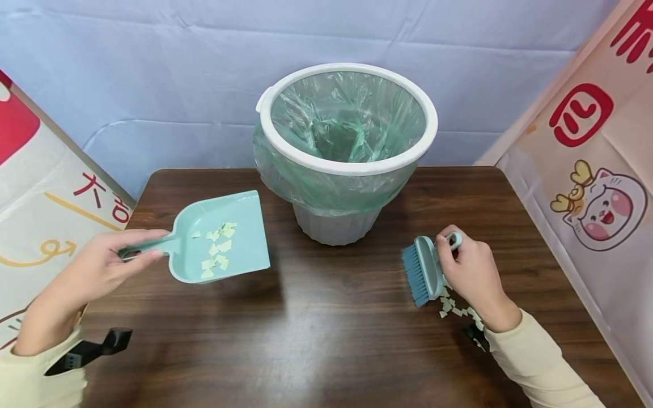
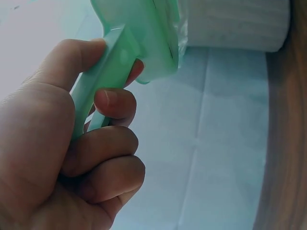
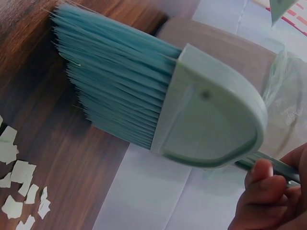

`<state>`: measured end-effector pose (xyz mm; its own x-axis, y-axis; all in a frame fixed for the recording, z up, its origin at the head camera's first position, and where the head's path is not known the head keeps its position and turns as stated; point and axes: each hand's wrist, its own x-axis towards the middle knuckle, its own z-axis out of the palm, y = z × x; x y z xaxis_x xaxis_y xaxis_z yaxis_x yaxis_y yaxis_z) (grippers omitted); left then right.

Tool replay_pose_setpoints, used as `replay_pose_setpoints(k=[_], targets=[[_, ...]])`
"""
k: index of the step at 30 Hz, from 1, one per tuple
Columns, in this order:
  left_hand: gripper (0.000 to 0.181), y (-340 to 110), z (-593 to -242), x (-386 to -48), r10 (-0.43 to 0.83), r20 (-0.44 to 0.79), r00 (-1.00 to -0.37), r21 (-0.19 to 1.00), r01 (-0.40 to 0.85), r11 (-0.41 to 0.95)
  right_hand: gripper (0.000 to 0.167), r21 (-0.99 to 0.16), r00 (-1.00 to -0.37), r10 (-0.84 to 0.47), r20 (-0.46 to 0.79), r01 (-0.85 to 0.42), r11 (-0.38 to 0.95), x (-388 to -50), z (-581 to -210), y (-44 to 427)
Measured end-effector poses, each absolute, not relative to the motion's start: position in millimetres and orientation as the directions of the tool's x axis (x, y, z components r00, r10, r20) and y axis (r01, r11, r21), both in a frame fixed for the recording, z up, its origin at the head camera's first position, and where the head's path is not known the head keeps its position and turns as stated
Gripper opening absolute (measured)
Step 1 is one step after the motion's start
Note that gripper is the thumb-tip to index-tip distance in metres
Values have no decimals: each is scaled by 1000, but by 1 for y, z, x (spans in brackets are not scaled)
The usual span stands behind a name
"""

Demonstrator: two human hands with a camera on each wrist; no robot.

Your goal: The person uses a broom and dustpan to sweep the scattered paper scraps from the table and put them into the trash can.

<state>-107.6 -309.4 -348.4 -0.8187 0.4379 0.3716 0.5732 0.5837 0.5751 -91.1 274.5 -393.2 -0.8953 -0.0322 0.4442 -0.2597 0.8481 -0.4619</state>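
Note:
My left hand [image 1: 109, 260] grips the handle of a light teal dustpan [image 1: 250, 226], held above the table's left side with its flat edge toward the right. Several pale green paper scraps [image 1: 223, 246] lie in the pan. In the left wrist view, fingers and thumb wrap the dustpan handle [image 2: 108, 67]. On the right, my right hand [image 1: 471, 272] holds a small teal hand brush [image 1: 429, 266] by its handle, bristles pointing left and down. More paper scraps [image 1: 449, 306] lie on the table beside and partly under that hand; the right wrist view shows loose scraps [image 3: 21, 172] below the bristles [image 3: 115, 76].
A white trash bin [image 1: 336, 226] lined with a translucent green bag [image 1: 336, 190] stands at the back middle of the dark wooden table [image 1: 326, 317]. Pale blue cloth [image 1: 204, 68] hangs behind it. Printed sheets [image 1: 586, 170] flank the table on both sides.

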Motion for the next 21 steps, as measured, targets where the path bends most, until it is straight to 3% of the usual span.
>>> replay_pose_setpoints(k=[14, 21], targets=[[33, -331, -303, -128, 372, 420, -827, 508, 555, 659, 13, -464, -892, -24, 451, -256, 848, -91, -393, 273], [47, -331, -281, -141, 300, 408, -862, 552, 495, 671, 13, -458, -890, -27, 455, -260, 850, -93, -392, 272]])
